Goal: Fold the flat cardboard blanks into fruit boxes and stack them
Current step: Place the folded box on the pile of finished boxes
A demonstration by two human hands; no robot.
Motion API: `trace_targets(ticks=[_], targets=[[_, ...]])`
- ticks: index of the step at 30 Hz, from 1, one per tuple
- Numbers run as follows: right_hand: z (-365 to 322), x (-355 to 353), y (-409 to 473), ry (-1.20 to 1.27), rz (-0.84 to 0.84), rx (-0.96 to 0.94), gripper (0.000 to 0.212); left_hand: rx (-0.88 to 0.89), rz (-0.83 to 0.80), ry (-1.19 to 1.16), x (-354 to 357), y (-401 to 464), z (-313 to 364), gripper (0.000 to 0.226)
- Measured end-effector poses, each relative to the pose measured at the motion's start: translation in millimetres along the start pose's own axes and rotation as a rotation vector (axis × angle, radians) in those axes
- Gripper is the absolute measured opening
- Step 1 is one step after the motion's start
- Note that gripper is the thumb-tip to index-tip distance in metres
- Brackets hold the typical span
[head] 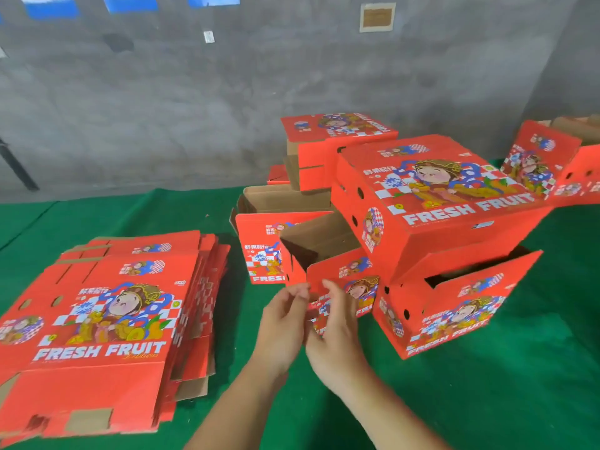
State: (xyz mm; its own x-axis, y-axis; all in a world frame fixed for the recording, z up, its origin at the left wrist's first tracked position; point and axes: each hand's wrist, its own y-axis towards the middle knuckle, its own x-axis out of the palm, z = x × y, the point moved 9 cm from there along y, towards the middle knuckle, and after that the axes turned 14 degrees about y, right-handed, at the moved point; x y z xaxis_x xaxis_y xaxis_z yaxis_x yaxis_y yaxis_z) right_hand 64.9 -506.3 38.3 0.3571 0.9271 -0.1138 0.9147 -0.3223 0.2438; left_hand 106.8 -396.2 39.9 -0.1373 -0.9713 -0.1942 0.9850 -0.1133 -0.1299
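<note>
**Several boxes up, a thick pile of blanks to go**

We are working on a half-formed box (328, 271) in the middle of the green bench (487, 401), its brown inside open to the top and its printed front flap hanging toward us. Our left hand (285, 323) and right hand (334, 332) meet at that flap's lower left edge; the fingers (300, 292) of both are loosely curled around the edge, though blur keeps us from saying how firmly they pinch it. Just right of it, one closed box (431, 203) sits tilted on another box (454, 306), and further folded boxes (337, 147) are heaped behind, more tumbled than stacked. To the left lies the pile of flat blanks (107, 323), still many sheets deep. We judge the job well short of halfway: this box needs closing, the heap needs squaring, and the pile remains.
</note>
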Motion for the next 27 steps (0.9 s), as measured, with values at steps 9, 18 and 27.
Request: trace_targets(ticks=[9,18,27], targets=[[12.5,134.3,-19.0,-0.059,-0.458,0.19,0.074,-0.081,0.305,-0.002,-117.6,-5.9,-59.6,0.015],[49.3,199.0,-69.9,-0.069,-0.695,0.442,0.066,-0.423,0.251,1.279,-259.1,-11.8,-161.7,0.089],[77.4,141.3,-46.4,-0.08,-0.462,0.591,0.057,-0.354,0.095,1.46,-258.2,-3.3,-186.9,0.093]])
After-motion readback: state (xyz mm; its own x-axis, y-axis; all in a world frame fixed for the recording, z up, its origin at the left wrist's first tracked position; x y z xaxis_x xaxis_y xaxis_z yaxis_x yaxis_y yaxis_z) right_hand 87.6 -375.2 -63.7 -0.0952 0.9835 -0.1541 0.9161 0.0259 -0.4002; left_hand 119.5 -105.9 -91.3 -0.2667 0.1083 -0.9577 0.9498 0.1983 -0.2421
